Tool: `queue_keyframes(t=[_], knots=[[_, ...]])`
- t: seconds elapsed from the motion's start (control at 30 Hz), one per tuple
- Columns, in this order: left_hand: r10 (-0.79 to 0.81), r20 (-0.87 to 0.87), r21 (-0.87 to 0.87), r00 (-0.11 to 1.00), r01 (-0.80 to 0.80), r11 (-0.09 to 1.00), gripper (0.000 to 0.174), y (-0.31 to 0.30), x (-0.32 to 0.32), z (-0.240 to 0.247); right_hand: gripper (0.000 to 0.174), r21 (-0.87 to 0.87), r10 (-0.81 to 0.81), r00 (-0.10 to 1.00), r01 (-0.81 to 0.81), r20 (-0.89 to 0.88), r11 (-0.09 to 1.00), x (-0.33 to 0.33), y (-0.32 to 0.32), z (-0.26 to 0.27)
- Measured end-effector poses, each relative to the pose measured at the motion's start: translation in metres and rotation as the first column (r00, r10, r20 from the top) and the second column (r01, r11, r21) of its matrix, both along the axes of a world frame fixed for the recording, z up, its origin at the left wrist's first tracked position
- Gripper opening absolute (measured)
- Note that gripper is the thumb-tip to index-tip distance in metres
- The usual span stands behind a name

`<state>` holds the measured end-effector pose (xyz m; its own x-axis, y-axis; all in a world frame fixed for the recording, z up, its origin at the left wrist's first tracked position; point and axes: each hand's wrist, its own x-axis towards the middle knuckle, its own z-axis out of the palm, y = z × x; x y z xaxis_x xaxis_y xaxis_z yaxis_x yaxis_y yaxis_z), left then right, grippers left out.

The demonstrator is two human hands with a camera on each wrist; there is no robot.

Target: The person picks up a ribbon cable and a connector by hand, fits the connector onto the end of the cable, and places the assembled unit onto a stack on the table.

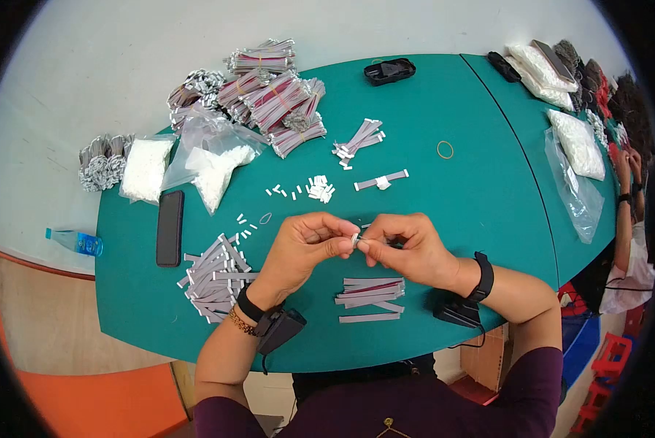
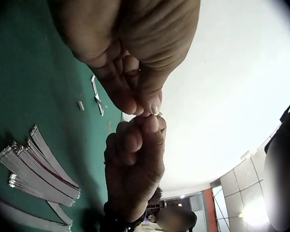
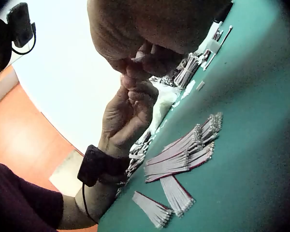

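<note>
Both hands meet fingertip to fingertip above the table in the head view. Between thumb and forefinger, my left hand (image 1: pixel 305 248) pinches a small white connector (image 1: pixel 356 238). Facing it, my right hand (image 1: pixel 411 248) pinches the end of a thin grey ribbon cable (image 1: pixel 364 239), mostly hidden by the fingers. In the left wrist view a tiny bright bit of the work shows at the fingertips. Below the hands lies a stack of loose ribbon cables (image 1: pixel 371 292) with bare metal ends; the right wrist view shows these cables (image 3: pixel 179 154) fanned out.
Ribbon cables with white ends (image 1: pixel 214 281) are heaped at the left. Loose white connectors (image 1: pixel 320 190) lie beyond the hands, near a separate cable (image 1: pixel 382 181). Bundled cables (image 1: pixel 276 102), bags of white parts (image 1: pixel 146 169) and a phone (image 1: pixel 169 228) stand further off. Another person's hands (image 1: pixel 626 168) are at the right.
</note>
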<state>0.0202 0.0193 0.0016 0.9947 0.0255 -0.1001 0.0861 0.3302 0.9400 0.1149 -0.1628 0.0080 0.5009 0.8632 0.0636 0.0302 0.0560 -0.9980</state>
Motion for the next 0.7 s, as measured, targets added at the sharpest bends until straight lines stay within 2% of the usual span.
queue_keyframes(t=[0.27,0.37,0.47,0.7], knots=[[0.006,0.013,0.009,1.0,-0.006,1.0,0.017,-0.0008,-0.0006,-0.0008,0.014,-0.015,0.043,0.985,-0.047,-0.17,0.999,0.0016,0.0003,0.0052],[0.001,0.01,0.004,1.0,-0.001,1.0,0.017,-0.0008,-0.0003,-0.0019,0.014,-0.014,0.049,0.983,-0.052,-0.174,0.999,0.0025,0.0004,0.0038],[0.001,0.004,-0.008,1.0,-0.001,1.0,0.016,-0.0008,-0.0001,-0.0024,0.014,0.039,0.025,0.996,-0.022,-0.081,0.999,0.0007,0.0015,-0.0037],[0.0,0.006,-0.019,1.0,0.0,1.0,0.016,-0.0011,0.0,-0.0021,0.013,0.026,0.021,0.998,-0.019,-0.055,0.999,0.0011,0.0007,-0.0002]])
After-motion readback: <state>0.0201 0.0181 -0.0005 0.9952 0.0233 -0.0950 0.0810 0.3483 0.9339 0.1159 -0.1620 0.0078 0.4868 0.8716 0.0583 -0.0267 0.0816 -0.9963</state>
